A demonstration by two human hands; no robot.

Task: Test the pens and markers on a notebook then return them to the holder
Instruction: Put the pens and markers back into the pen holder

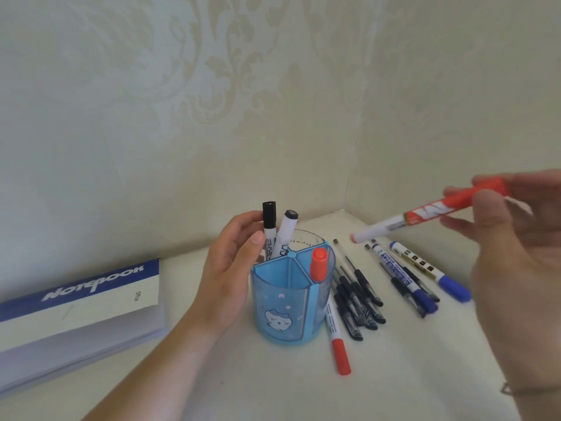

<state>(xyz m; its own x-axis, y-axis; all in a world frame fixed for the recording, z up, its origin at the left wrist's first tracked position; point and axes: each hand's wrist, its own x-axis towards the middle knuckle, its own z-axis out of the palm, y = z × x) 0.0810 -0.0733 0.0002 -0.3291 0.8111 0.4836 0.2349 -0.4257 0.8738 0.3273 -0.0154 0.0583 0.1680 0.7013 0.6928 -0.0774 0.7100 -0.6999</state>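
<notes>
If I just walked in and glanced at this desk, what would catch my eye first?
Probably the red marker that the right hand holds up in the air at the right. Next, the blue pen holder in the middle, gripped by the left hand, with two black-capped markers and a red-capped one standing in it. Loose pens lie beside it, and a blue notebook lies closed at the left.

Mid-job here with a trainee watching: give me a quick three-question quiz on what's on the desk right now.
1. True or false: the notebook lies open.
2. What does the right hand hold: A a red marker, B a blue marker, C a black pen?
3. How many markers stand in the holder?

Key: 1 false, it is closed. 2 A. 3 three: a black-capped marker gripped by the left hand, a white marker, a red-capped marker.
</notes>
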